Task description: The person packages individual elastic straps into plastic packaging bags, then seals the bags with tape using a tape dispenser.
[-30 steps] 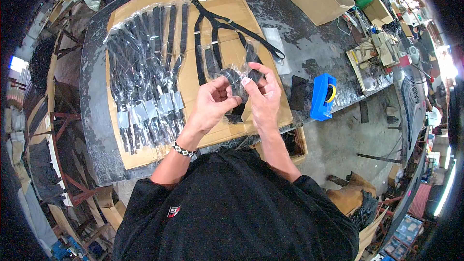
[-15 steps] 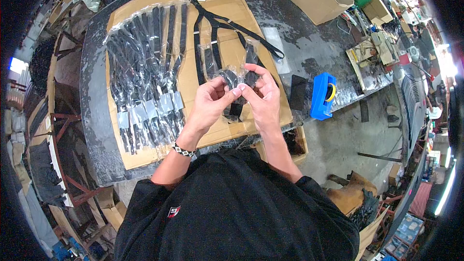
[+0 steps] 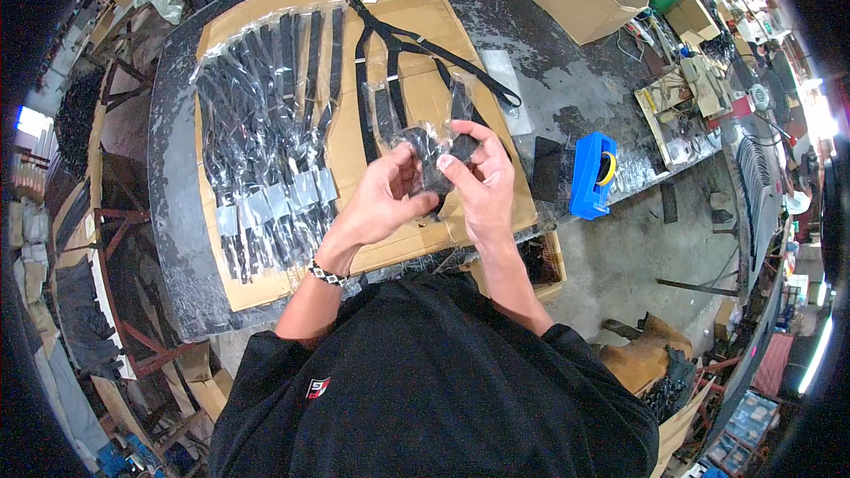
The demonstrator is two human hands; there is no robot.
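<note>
Black webbing strap (image 3: 432, 179), crinkled clear plastic (image 3: 460, 97), smooth cardboard sheet (image 3: 354, 212)

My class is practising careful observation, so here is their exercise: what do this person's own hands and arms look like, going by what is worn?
Both hands are gloveless. The left hand has a black-and-white patterned bracelet at its wrist; the right hand shows none. The black shirt has short sleeves.

Thumbs (image 3: 457, 174) of hands (image 3: 381, 199) parted, left thumb (image 3: 423, 204) lower, black bundle (image 3: 433, 179) more exposed
</note>
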